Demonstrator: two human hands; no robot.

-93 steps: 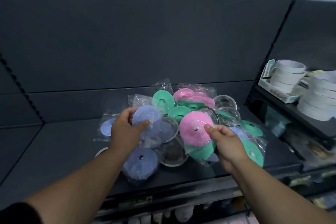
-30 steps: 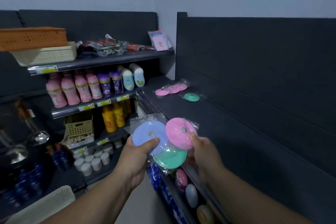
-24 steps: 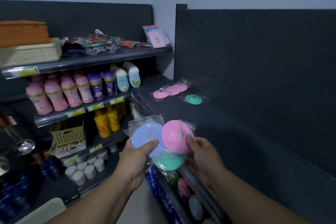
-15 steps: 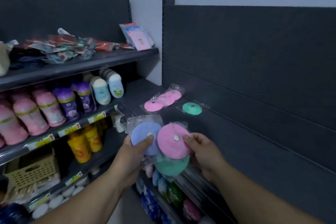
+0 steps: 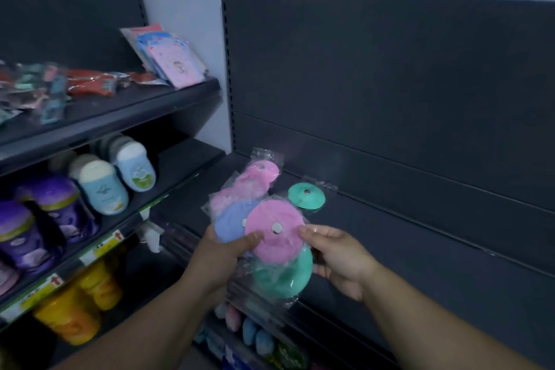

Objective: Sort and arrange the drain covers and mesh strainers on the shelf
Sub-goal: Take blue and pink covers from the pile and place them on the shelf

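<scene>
1. Left hand (image 5: pixel 219 261): fingers curled under the blue cover (image 5: pixel 231 221), thumb clamped on top beside the rim of the pink cover (image 5: pixel 274 231).
2. Right hand (image 5: pixel 339 258): forefinger tip on the pink cover's right rim, other fingers curled behind it at the edge of the green cover (image 5: pixel 285 276). Which hand carries the green one I cannot tell.
3. The three covers are held fanned just above the front edge of the shelf (image 5: pixel 390 249). Pink lies on top, blue to its left, green below.
4. Each is a flat round disc in a clear crinkled bag. The pink one shows a small pale stud at its centre.
5. Farther back on the shelf: shelved pinks (image 5: pixel 249 186), bagged, overlapping and blurred, number unclear. Just right of them is the shelved green (image 5: pixel 306 196), lying apart, with a dark centre stud.
6. Shelf and back panel are dark grey.
7. Left bay: packets (image 5: pixel 168 54) on the top shelf. Purple and pale blue bottles (image 5: pixel 99 186) stand below. Yellow bottles (image 5: pixel 75 309) are lower still.
</scene>
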